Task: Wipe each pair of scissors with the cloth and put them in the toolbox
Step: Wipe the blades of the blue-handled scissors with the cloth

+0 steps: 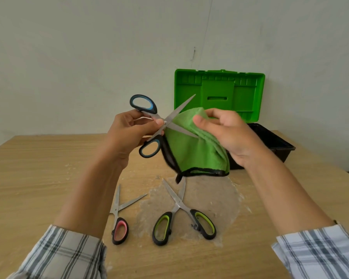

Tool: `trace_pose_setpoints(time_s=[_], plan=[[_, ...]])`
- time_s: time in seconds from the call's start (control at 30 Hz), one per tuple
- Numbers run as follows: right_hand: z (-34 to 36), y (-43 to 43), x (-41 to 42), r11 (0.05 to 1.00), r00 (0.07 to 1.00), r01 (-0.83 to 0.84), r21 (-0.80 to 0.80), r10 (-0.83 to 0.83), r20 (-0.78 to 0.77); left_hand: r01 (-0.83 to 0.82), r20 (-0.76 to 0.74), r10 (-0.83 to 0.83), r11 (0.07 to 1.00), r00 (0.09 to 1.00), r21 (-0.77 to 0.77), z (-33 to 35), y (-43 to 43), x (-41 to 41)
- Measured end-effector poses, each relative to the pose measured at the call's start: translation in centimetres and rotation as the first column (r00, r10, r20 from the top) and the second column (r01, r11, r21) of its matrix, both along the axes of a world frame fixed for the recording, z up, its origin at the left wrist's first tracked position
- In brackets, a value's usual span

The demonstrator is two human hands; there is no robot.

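Counting three scissors: blue pair (pixel 177 112) touching one cloth (pixel 191 150), pink pair (pixel 115 210), lime pair (pixel 178 203).

Plain indoor work corner, bare whitish wall (pixel 89 47), worn wooden table (pixel 28 178), open green toolbox (pixel 220 93) at back

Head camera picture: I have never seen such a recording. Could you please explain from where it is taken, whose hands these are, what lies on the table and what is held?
There is no machine here. A person wears one camera on the head, so you look forward and down at that person's own two hands. The left hand holds open blue-handled scissors in the air. The right hand pinches a green cloth against one blade, as if wiping it. On the wooden table lie pink-handled scissors and green-handled scissors, both open. Behind them stands the toolbox with its green lid raised.
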State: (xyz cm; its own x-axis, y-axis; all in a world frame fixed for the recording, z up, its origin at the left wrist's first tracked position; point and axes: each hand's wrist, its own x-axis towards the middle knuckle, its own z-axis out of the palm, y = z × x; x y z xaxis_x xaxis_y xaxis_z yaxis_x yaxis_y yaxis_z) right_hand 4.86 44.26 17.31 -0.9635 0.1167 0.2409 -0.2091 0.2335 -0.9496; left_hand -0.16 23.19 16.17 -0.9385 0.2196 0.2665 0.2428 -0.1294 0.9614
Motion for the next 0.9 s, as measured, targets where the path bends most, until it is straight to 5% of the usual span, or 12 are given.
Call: trace_pose_setpoints(time_s=[0.17, 0.5, 0.9], plan=[[-0.7, -2.2, -0.5, 0.968, 0.999, 0.046, 0.246, -0.04, -0.031, -0.038, -0.056, 0.037, 0.999, 0.998, -0.011, -0.4, 0.7, 0.0], [-0.8, -3.2, -1.7, 0.98, 0.989, 0.135, 0.147, -0.126, -0.073, -0.09, -0.115, 0.092, 0.996, 0.989, 0.019, -0.9, 1.8, 0.2], [-0.7, -2.5, -1.8, 0.96, 0.987, 0.142, 0.242, -0.12, -0.105, -0.065, -0.042, 0.066, 0.998, 0.997, 0.023, -1.0, 2.0, 0.1]])
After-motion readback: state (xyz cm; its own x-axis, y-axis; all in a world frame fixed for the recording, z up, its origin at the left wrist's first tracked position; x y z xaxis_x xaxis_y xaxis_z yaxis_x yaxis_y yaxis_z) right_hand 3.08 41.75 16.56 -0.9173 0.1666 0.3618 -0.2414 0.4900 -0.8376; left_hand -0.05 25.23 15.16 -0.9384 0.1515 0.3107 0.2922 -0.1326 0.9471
